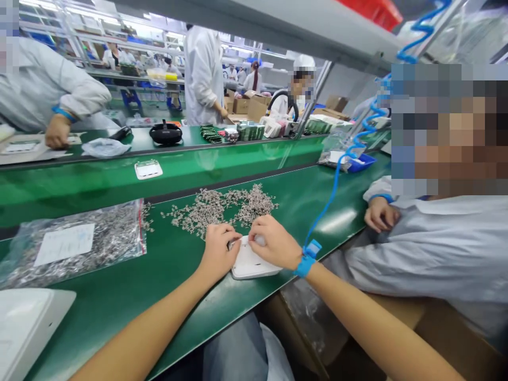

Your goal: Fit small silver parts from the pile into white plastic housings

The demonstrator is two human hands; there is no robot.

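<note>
- The left hand [217, 248] and the right hand [273, 244] both curl over a flat white plastic piece [250, 264] that lies on the green bench [119, 296], near its front edge. The fingers of both hands are bent and press on the piece's far end; whether they pinch a small part between them I cannot tell.
- The white piece sits close to the bench edge, so a hard push toward the body could slide it off into the lap.
- A loose pile of small metal parts [226, 207] lies just beyond the fingertips. A sweep of either hand could scatter them wider, or knock some into the dark gap behind.
- If a tiny part is being seated, bare fingertips hide it; it could go in crooked or drop unnoticed into the pile.
- The blue wrist strap [307, 260] on the right wrist trails a coiled blue cord [341, 169] across the bench. A quick reach could drag the cord through the parts.
- The open bag of parts [79, 246] lies to the left with its mouth toward the pile; a nudge from the left forearm could spill more.
- A co-worker's hand [380, 214] rests near on the right; elbows could collide.
</note>
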